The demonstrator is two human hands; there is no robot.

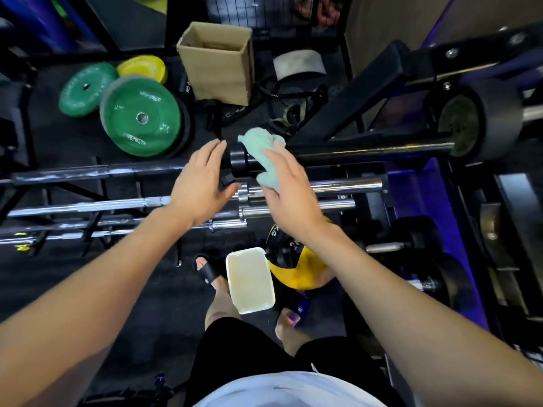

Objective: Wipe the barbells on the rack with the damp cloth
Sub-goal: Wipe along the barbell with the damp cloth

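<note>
— Under the right hand's [289, 198] fingers [276, 163], what lies there?

— The damp cloth [262, 155], pale green and crumpled; the fingers are stretched out fairly straight and a little apart, pressing it flat onto the thick black sleeve [244, 164] of the top barbell [367, 151]; the cloth drapes over the sleeve, bunching beyond the fingertips and hanging down toward the wrist side.

— And the left hand [202, 186]?

— Just beside the right one, on the far side of the sleeve's end; its fingers [213, 154] are straight and spread, holding nothing; whether the fingertips touch the black collar, I cannot tell, as the picture is blurred there.

— Where does that barbell run?

— Away from the right fingers to the person's right, ending at a large black plate [482, 121]; nearer the wrists than the cloth lie several chrome barbells [338, 186] side by side on the rack [379, 198], their shafts passing beneath both hands and out to the left.

— Farther out?

— Beyond the left fingertips, green plates [141, 118] and a yellow plate [145, 69] lean together on the floor; beyond both hands' fingertips stands an open cardboard box [217, 66]; back toward the person's body, below the wrists, sits a white rectangular tub [249, 280], with a yellow and black ball [296, 268] touching its right side; a sandalled foot [210, 270] stands just left of the tub.
</note>
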